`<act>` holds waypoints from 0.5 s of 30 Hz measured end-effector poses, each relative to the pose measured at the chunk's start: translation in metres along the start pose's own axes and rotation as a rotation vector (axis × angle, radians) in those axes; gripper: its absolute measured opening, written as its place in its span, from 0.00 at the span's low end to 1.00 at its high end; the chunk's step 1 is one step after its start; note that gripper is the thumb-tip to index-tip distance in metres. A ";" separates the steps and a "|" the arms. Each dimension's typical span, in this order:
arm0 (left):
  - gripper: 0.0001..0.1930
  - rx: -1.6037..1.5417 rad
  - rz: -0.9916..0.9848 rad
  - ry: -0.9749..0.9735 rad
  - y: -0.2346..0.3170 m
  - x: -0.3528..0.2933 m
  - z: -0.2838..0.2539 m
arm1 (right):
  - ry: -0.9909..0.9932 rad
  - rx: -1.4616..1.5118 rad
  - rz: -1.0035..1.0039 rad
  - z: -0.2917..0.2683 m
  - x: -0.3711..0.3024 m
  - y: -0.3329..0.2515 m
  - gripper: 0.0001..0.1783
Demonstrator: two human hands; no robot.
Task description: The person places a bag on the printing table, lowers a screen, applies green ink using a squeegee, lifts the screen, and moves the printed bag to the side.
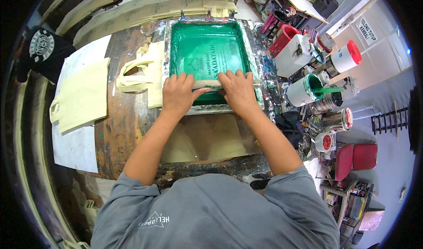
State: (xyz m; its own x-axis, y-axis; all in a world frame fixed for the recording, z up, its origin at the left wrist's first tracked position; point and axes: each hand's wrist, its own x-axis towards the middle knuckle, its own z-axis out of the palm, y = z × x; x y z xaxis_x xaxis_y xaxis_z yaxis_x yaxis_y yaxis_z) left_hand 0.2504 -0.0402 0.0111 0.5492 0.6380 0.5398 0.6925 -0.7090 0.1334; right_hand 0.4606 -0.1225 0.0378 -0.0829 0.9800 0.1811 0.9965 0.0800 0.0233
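Note:
A screen printing frame lies on the workbench, its mesh coated with green ink and bearing a dark design. Across its near end runs a wooden-handled squeegee. My left hand grips the left part of that handle, thumb pointing inward. Further right, my right hand has its fingers curled over the same handle. The squeegee's lower edge is mostly hidden by my hands. A pale yellow cloth bag sticks out from under the frame's left side, handles to the left.
Another pale yellow bag rests on white sheets at the left. On the right stand a white bucket of green ink, a white jerrycan and several cans. Racks with bags line the far side. A red chair stands at right.

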 end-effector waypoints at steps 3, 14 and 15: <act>0.32 -0.037 0.011 -0.016 0.003 0.003 -0.015 | 0.121 -0.016 -0.026 -0.006 0.003 0.000 0.28; 0.51 -0.087 -0.398 -0.133 -0.045 -0.120 -0.023 | 0.096 0.112 0.051 -0.014 -0.046 -0.025 0.29; 0.50 -0.260 -0.484 -0.083 -0.043 -0.109 -0.026 | 0.130 0.104 0.035 -0.025 -0.039 -0.023 0.30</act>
State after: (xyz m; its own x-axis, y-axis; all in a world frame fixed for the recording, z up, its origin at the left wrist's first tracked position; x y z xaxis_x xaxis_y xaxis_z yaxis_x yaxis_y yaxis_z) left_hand 0.1486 -0.0872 -0.0324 0.2393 0.9236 0.2995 0.7424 -0.3729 0.5566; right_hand 0.4403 -0.1672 0.0550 -0.0419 0.9513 0.3055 0.9937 0.0715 -0.0863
